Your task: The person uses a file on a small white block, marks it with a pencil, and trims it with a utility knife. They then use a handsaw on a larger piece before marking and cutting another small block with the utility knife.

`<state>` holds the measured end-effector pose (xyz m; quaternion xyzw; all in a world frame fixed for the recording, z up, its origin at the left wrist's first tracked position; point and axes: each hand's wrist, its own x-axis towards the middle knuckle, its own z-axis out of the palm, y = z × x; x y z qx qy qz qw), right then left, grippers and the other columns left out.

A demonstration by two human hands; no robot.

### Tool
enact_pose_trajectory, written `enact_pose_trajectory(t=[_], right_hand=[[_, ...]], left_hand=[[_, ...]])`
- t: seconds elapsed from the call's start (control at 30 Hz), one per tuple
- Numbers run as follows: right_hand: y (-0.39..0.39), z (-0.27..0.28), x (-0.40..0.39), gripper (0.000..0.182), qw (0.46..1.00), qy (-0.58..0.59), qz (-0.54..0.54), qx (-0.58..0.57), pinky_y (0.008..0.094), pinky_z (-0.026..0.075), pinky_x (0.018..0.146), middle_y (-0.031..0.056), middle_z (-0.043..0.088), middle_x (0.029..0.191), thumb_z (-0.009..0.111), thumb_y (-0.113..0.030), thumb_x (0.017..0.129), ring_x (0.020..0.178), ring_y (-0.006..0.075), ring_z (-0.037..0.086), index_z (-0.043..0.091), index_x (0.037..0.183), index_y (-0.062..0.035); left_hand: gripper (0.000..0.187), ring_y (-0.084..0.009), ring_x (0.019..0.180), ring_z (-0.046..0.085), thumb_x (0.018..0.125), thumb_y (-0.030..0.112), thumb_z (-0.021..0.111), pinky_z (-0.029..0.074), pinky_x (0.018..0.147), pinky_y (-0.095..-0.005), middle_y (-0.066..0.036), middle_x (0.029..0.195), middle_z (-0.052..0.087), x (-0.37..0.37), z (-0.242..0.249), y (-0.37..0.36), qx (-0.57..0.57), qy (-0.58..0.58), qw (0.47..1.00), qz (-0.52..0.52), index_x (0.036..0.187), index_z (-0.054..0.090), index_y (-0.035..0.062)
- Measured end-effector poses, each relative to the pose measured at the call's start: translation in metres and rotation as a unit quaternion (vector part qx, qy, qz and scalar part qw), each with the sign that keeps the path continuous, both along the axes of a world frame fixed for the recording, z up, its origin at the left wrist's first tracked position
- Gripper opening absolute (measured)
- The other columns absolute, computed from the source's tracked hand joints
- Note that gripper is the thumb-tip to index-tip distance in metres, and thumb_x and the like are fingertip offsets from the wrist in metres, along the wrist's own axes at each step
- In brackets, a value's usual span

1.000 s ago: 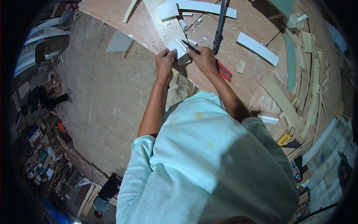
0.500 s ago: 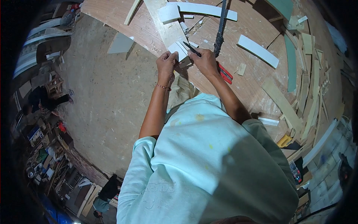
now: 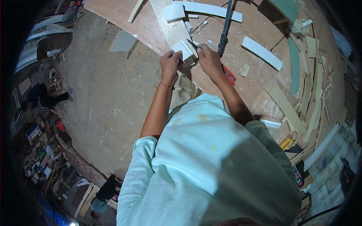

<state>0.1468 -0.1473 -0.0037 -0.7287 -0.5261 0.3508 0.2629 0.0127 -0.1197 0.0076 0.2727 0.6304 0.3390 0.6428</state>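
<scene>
At the near edge of the wooden table (image 3: 253,84), a small white piece (image 3: 181,48) lies over the end of a pale board (image 3: 167,31), between the person's two hands. The left hand (image 3: 170,62) has its thumb and forefinger pinched together on the white piece's near left corner. The right hand (image 3: 209,60) has its fingers clamped round a slim dark tool (image 3: 192,44), whose tip points away from the person over the white piece's right side; whether it touches is too small to tell.

Just beside the right wrist lies a red-handled tool (image 3: 229,75), with a wood scrap (image 3: 245,70) near it. Farther along the board sits a white block (image 3: 174,12), next to a long curved white strip (image 3: 215,11). Another curved white strip (image 3: 261,52) lies to the right, well apart from the hands. Beyond it are a green strip (image 3: 294,67) and a heap of wood strips (image 3: 307,96).
</scene>
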Motion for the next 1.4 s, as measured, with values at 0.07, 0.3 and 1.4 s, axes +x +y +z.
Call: enact_pose_trajectory(t=[0.07, 0.3, 1.4], right_hand=[[-0.001, -0.002, 0.0, 0.023, 1.0, -0.012, 0.012, 0.021, 0.04, 0.042, 0.061, 0.0205, 0.056, 0.072, 0.041, -0.018, 0.082, 0.068, 0.0349, 0.056, 0.049, 0.1, -0.0057], [0.003, 0.018, 0.004, 0.02, 0.994, 0.112, -0.018, 0.009, 0.0369, 0.044, 0.062, 0.0187, 0.057, 0.073, 0.046, -0.014, 0.08, 0.072, 0.0305, 0.057, 0.052, 0.097, -0.0085], [0.003, 0.015, -0.007, 0.017, 0.964, 0.137, 0.001, 0.229, 0.0269, 0.045, 0.061, 0.012, 0.06, 0.082, 0.054, -0.012, 0.079, 0.073, 0.0192, 0.059, 0.059, 0.093, -0.003]], left_hand=[[0.008, -0.0057, 0.046, 0.041, 0.074, 0.009, 0.056, 0.049, 0.053, -0.0241, 0.001, 0.06, 0.045, -0.003, -0.006, 0.001, 0.003, 0.003, 1.0, -0.006, 0.071, 0.053, 0.0015], [0.009, -0.0056, 0.047, 0.041, 0.075, 0.009, 0.056, 0.049, 0.051, -0.0243, 0.001, 0.059, 0.046, 0.0, 0.0, 0.0, 0.004, 0.008, 1.0, -0.004, 0.069, 0.053, 0.0026], [0.01, -0.0076, 0.046, 0.044, 0.073, 0.01, 0.058, 0.047, 0.047, -0.0233, -0.002, 0.061, 0.05, 0.0, 0.0, 0.003, -0.006, 0.017, 1.0, 0.002, 0.072, 0.055, -0.0005]])
